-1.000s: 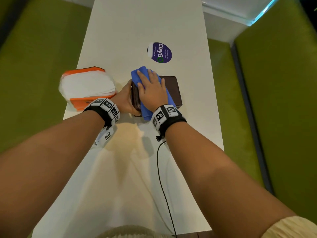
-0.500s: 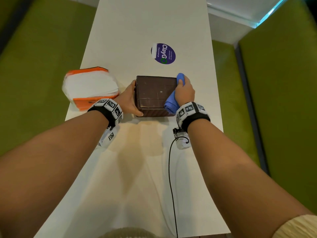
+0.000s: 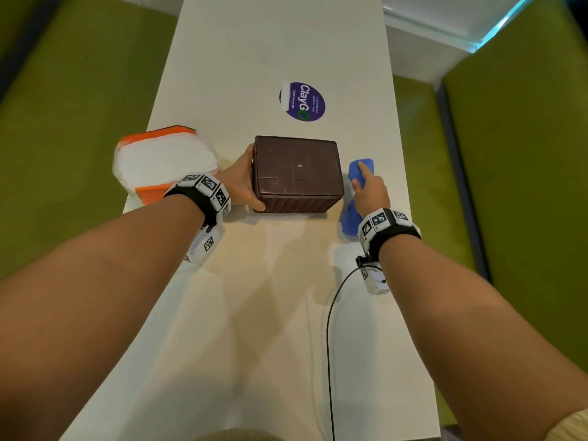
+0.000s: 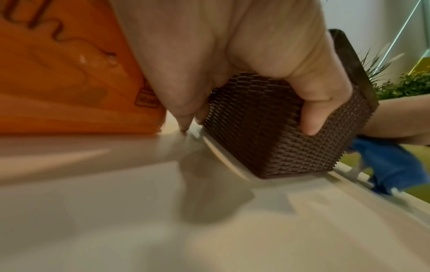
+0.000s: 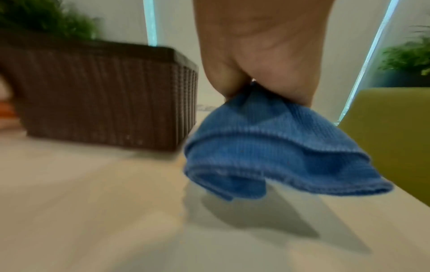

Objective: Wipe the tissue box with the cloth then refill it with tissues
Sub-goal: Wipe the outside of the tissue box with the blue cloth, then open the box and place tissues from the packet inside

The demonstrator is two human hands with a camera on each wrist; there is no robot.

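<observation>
A dark brown woven tissue box (image 3: 297, 173) stands mid-table, its flat bottom facing up. My left hand (image 3: 243, 183) grips its left end, thumb on the near side (image 4: 309, 117). The box's textured wall (image 4: 274, 139) fills the left wrist view. My right hand (image 3: 369, 192) is just right of the box, apart from it, and holds a bunched blue cloth (image 3: 358, 171); the cloth (image 5: 274, 150) hangs from the fingers just above the table, beside the box (image 5: 104, 103). An orange-and-white tissue pack (image 3: 162, 163) lies left of the box.
The narrow white table (image 3: 273, 313) runs away from me between green upholstered seats (image 3: 515, 186). A round purple sticker (image 3: 302, 101) lies beyond the box. A black cable (image 3: 331, 329) trails from my right wrist over the near tabletop. Plants stand in the background of the wrist views.
My right hand drew the cloth across the box top to its right side, then off it to the right. The left hand kept hold of the box's left end.
</observation>
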